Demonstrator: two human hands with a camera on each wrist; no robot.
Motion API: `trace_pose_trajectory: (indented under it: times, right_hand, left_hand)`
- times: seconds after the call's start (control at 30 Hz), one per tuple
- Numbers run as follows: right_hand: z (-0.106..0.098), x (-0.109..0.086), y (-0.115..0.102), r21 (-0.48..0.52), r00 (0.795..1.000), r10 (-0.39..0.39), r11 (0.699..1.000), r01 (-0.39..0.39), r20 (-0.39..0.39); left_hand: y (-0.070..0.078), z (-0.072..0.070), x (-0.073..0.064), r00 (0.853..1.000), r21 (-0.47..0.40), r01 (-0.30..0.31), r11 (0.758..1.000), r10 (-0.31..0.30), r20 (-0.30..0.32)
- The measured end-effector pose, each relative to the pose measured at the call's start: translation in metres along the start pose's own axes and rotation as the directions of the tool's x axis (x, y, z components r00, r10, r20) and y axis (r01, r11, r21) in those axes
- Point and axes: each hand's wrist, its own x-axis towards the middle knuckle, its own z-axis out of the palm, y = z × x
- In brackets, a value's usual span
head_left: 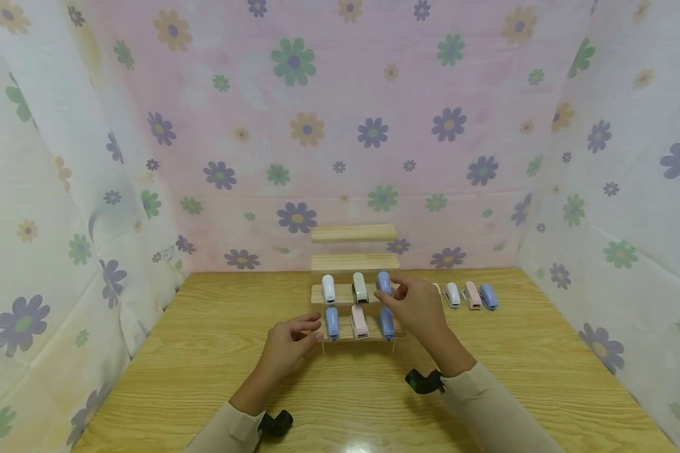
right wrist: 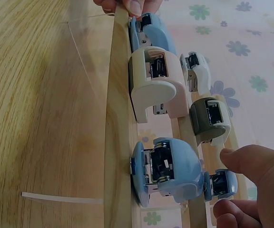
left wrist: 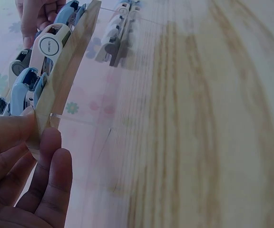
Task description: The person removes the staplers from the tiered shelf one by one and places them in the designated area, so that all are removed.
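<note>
A tiered wooden shelf point(head_left: 354, 234) with clear supports carries several mini staplers on its two lower boards. On the second board stand a white stapler point(head_left: 328, 288), a grey-green one point(head_left: 359, 288) and a blue one point(right wrist: 222, 184). Below them sit a blue stapler point(head_left: 332, 322), a pink one point(head_left: 359, 321) and another blue one point(head_left: 386, 323). My left hand point(head_left: 286, 346) grips the left end of the lowest board point(left wrist: 63, 88) between thumb and fingers. Around the second board's blue stapler is my right hand point(head_left: 422, 308); in the right wrist view its thumb point(right wrist: 249, 161) shows apart from it.
Right of the shelf, a row of staplers stands on the wood-grain table point(head_left: 221, 352): white point(head_left: 452, 295), pink point(head_left: 472, 295), blue point(head_left: 489, 296), and one mostly hidden behind my right hand. Flowered cloth point(head_left: 340, 94) encloses the back and sides.
</note>
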Motion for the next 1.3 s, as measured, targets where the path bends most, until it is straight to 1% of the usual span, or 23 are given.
trace_pose_trajectory:
  times: [0.2,0.43,0.8,1.03,1.17,1.3]
  right_hand:
    - [0.000,0.000,-0.001,-0.002,1.000,-0.009,1.000,0.009,-0.011]
    - [0.000,0.001,-0.001,-0.052,1.000,-0.018,0.998,0.017,-0.016]
    - [-0.002,0.000,0.001,-0.028,0.999,-0.031,0.999,0.030,-0.039]
    - [-0.007,-0.002,0.007,-0.005,0.998,-0.036,0.999,0.036,-0.057]
    - [-0.013,-0.003,0.010,-0.012,0.994,-0.055,0.998,0.054,-0.093]
    - [-0.021,-0.005,0.011,-0.031,0.984,-0.081,0.997,0.077,-0.157]
  left_hand:
    - [0.000,-0.001,0.000,1.000,-0.004,-0.002,1.000,0.002,0.009]
    - [0.001,-0.001,-0.001,1.000,-0.016,0.011,1.000,-0.011,0.015]
    - [0.002,0.000,-0.001,1.000,-0.005,0.002,1.000,-0.002,0.005]
    - [0.002,0.000,-0.001,1.000,0.000,0.005,1.000,-0.005,0.008]
    - [0.002,0.000,0.000,1.000,0.027,-0.005,1.000,0.005,0.008]
    - [0.002,-0.001,0.000,1.000,0.029,0.000,1.000,0.000,0.006]
